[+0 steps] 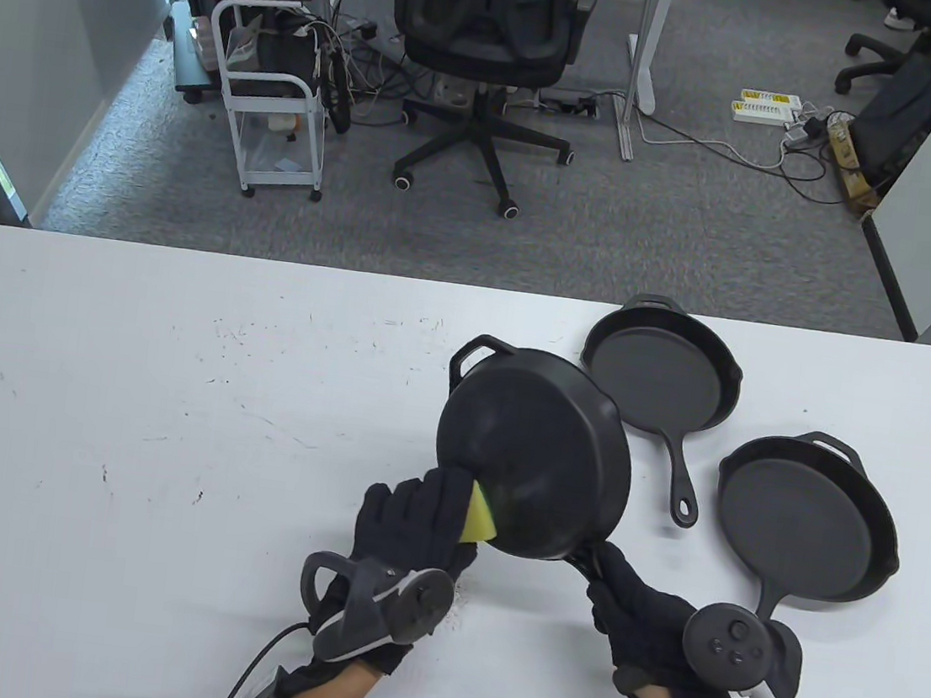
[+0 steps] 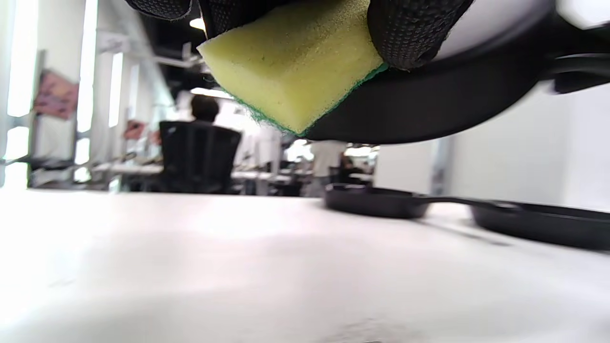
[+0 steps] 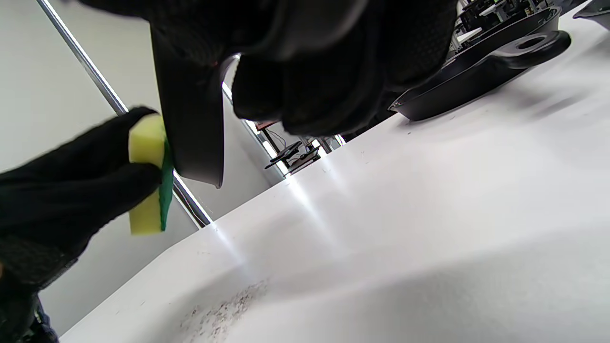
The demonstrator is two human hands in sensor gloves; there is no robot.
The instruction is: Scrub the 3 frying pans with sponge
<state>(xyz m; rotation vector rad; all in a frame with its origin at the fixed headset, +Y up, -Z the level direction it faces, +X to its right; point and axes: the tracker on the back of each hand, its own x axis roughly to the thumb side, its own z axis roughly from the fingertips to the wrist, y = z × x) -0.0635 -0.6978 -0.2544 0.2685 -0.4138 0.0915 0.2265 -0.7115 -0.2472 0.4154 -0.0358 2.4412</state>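
Observation:
A black cast-iron pan (image 1: 533, 451) is lifted off the table and tipped so its underside faces up. My right hand (image 1: 637, 608) grips its handle at the near end. My left hand (image 1: 419, 517) holds a yellow sponge with a green scouring face (image 1: 480, 520) against the pan's lower left edge. The left wrist view shows the sponge (image 2: 295, 62) pinched between fingertips (image 2: 410, 33), green side on the pan (image 2: 429, 105). From the right wrist, the sponge (image 3: 150, 181) presses on the pan's rim (image 3: 195, 128). Two more black pans (image 1: 658, 373) (image 1: 805, 522) lie flat to the right.
The white table (image 1: 167, 431) has dark crumbs (image 3: 224, 305) near the front under the held pan. An office chair (image 1: 489, 21) and a white wire cart (image 1: 273, 88) stand on the floor beyond the far edge.

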